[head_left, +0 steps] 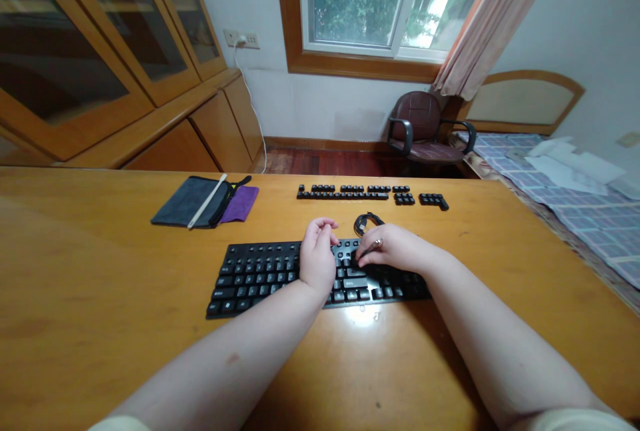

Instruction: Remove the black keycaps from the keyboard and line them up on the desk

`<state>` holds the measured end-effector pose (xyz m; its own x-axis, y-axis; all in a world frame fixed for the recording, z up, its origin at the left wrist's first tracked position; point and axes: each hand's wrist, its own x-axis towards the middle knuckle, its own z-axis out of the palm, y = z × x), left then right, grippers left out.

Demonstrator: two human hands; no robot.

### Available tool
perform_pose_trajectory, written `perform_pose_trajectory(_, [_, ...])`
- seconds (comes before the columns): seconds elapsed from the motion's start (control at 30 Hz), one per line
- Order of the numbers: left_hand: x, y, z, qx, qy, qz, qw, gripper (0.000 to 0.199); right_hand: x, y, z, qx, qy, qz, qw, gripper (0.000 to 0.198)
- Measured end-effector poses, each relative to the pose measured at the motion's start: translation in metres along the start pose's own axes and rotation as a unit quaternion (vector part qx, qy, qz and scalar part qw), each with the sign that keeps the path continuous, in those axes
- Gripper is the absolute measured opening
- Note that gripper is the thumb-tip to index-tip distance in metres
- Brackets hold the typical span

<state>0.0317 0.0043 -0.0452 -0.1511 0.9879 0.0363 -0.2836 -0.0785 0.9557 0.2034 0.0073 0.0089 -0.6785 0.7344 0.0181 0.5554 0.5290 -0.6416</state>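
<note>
A black keyboard lies across the middle of the desk, its back row showing low stubs where keycaps are off. My left hand rests on its little-finger side over the keyboard's middle, fingers curled in and thumb across them; whatever lies inside the curl is hidden. With thumb and fingers pinched, my right hand is at the keyboard's upper right-centre, on a dark keycap that shows only in part. Behind the keyboard, several loose black keycaps stand in grouped rows. A coiled black cable lies just behind my right hand.
A grey pouch with a white stick on it and a purple cloth lie at the desk's back left. Beyond the desk stand a cabinet, an office chair and a bed.
</note>
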Motion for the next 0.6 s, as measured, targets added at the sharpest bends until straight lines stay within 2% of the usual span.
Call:
perform_pose_trajectory(0.13, [0.000, 0.000, 0.000, -0.001, 0.002, 0.001, 1.000, 0.012, 0.000, -0.001, 0.004, 0.014, 0.024, 0.007, 1.000, 0.019])
perform_pose_trajectory(0.27, [0.000, 0.001, 0.000, 0.000, -0.002, -0.006, 1.000, 0.011, 0.005, 0.000, 0.021, 0.092, 0.045, 0.102, 0.990, 0.027])
perform_pose_trajectory(0.33, [0.000, 0.002, 0.000, 0.001, -0.004, -0.007, 1.000, 0.011, 0.008, 0.000, 0.032, 0.111, 0.082, 0.132, 0.982, 0.028])
perform_pose_trajectory(0.47, [-0.001, 0.003, 0.000, 0.007, -0.009, -0.005, 1.000, 0.013, 0.010, 0.000, 0.047, 0.047, 0.205, 0.084, 0.974, 0.024])
perform_pose_trajectory(0.6, [-0.001, 0.003, 0.000, 0.015, -0.013, -0.010, 1.000, 0.014, 0.007, 0.003, 0.053, -0.012, 0.243, 0.047, 0.969, 0.022])
